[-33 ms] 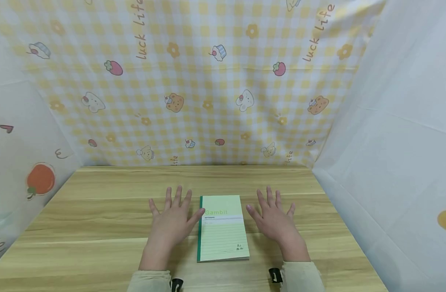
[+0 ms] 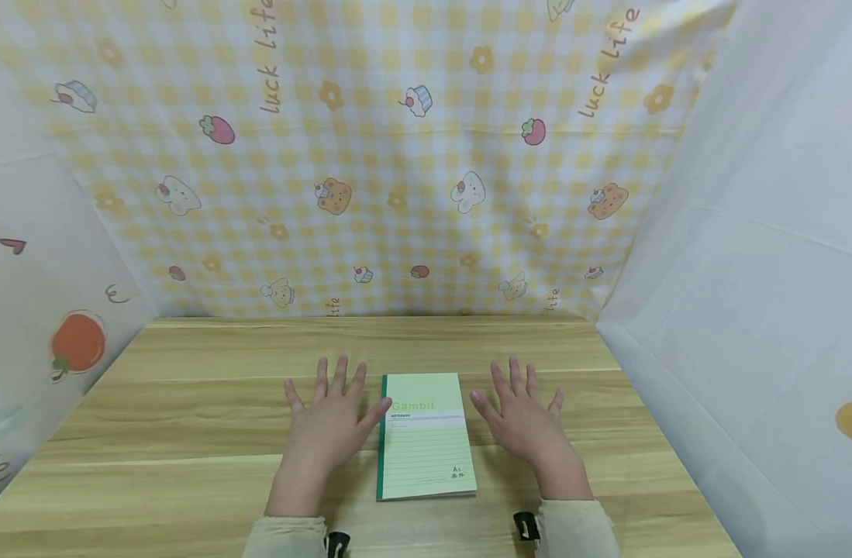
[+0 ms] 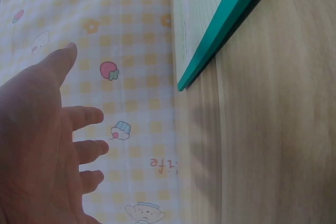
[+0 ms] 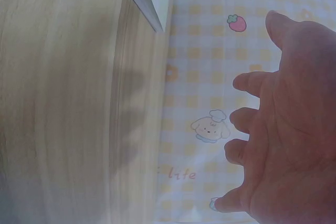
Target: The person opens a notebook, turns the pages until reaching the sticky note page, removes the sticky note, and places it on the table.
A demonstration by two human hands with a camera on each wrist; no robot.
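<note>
Notebook (image 2: 429,449) lies flat between the left hand (image 2: 325,430) and right hand (image 2: 525,425), both empty, fingers spread, above the desk (image 2: 188,434). It looks light, smooth and bendable; the green spine (image 2: 381,457) at left seems stiffest, the surest hold. Against the earlier head view, nothing visibly differs.
</note>
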